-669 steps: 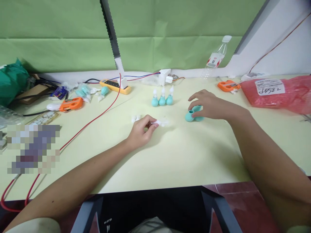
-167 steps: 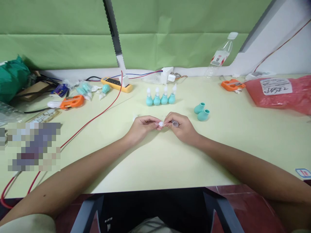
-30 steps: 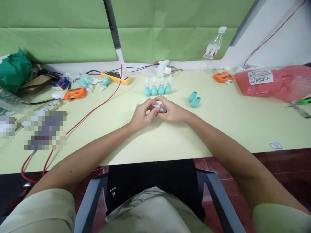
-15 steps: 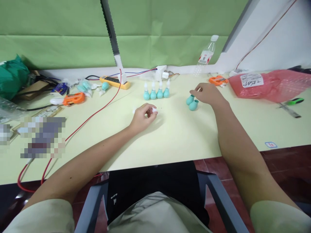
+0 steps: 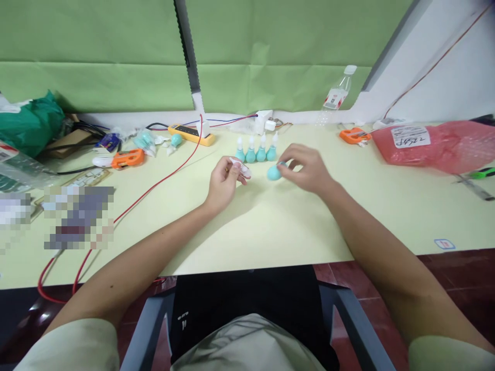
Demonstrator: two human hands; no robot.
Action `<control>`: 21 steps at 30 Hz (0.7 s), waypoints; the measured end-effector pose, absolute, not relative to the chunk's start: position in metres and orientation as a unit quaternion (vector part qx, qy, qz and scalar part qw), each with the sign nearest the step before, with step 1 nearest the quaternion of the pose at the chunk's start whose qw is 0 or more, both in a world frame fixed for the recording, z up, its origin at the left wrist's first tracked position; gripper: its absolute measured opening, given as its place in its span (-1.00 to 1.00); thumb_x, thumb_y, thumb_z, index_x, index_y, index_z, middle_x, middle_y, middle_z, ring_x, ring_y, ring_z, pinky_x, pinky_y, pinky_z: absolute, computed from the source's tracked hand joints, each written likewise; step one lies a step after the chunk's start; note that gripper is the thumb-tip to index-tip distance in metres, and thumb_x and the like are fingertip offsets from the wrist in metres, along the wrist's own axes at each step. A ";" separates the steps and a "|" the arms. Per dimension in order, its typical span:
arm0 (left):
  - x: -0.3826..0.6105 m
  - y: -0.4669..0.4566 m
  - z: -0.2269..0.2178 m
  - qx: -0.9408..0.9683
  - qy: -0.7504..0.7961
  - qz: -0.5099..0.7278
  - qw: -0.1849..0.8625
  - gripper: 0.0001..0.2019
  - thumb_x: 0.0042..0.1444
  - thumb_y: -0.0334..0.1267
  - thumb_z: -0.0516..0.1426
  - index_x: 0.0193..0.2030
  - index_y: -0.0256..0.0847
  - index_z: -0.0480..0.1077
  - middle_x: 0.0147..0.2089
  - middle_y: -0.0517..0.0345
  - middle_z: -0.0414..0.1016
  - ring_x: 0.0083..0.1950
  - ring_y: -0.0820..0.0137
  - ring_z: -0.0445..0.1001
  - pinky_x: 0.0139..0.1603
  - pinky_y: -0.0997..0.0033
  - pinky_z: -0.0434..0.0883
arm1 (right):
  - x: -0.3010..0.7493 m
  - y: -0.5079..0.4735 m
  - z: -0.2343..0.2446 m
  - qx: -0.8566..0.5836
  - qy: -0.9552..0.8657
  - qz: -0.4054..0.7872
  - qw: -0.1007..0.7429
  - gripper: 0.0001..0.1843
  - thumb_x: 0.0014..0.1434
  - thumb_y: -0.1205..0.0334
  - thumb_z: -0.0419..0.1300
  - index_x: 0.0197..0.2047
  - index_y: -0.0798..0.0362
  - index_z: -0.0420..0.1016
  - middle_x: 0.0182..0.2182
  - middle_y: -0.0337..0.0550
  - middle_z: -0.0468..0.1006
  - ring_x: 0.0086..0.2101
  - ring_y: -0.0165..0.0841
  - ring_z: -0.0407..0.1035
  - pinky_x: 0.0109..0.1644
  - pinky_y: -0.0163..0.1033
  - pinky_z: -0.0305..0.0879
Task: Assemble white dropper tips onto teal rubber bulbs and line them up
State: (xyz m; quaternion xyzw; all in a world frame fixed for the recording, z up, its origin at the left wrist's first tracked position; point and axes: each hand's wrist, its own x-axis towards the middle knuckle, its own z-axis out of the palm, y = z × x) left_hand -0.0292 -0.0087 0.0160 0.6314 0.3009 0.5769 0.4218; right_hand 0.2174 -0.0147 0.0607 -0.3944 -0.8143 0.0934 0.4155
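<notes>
My left hand [image 5: 225, 180] is lifted above the pale yellow table [image 5: 270, 226], its fingers pinched on a small white nozzle piece [image 5: 238, 166]. My right hand [image 5: 306, 168] holds a teal rubber bulb [image 5: 274, 172] by its fingertips, a short way right of the nozzle. Just behind both hands, several finished teal bulbs with white tips [image 5: 256, 150] stand upright in a row.
At the back left lie a yellow power strip [image 5: 192, 134], an orange tool [image 5: 126, 158], a red cable [image 5: 154, 183] and a green bag [image 5: 33, 123]. A plastic bottle [image 5: 338, 93], another orange tool [image 5: 353, 135] and a red bubble-wrap bag [image 5: 436, 145] are at the right.
My right hand reached out to the loose teal bulbs at the right, took one and brought it back toward my left hand, which has risen with the white nozzle.
</notes>
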 end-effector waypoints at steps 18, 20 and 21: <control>-0.039 -0.014 0.025 0.658 0.262 0.558 0.432 -0.66 0.24 0.03 0.25 -0.11 -0.24 0.50 -0.27 0.12 0.49 -0.28 0.47 0.47 -0.22 0.46 0.43 | 0.154 -0.032 0.009 -0.372 -0.742 0.404 0.385 -0.79 0.20 0.10 0.25 -0.27 0.08 0.48 -0.37 -0.24 0.39 -0.33 -0.36 0.27 -0.21 -0.23 0.19; -0.037 -0.016 0.025 0.665 0.258 0.554 0.430 -0.66 0.25 0.03 0.24 -0.09 -0.24 0.49 -0.26 0.12 0.49 -0.27 0.47 0.47 -0.20 0.45 0.44 | 0.154 -0.034 0.009 -0.385 -0.730 0.413 0.384 -0.83 0.22 0.13 0.21 -0.29 0.07 0.42 -0.42 -0.28 0.37 -0.36 -0.38 0.26 -0.24 -0.24 0.18; -0.037 -0.017 0.025 0.668 0.257 0.553 0.427 -0.67 0.26 0.02 0.23 -0.09 -0.24 0.49 -0.25 0.11 0.50 -0.26 0.46 0.48 -0.19 0.44 0.44 | 0.153 -0.035 0.009 -0.390 -0.723 0.422 0.383 -0.85 0.22 0.15 0.19 -0.30 0.05 0.39 -0.45 -0.30 0.36 -0.39 -0.39 0.25 -0.27 -0.25 0.17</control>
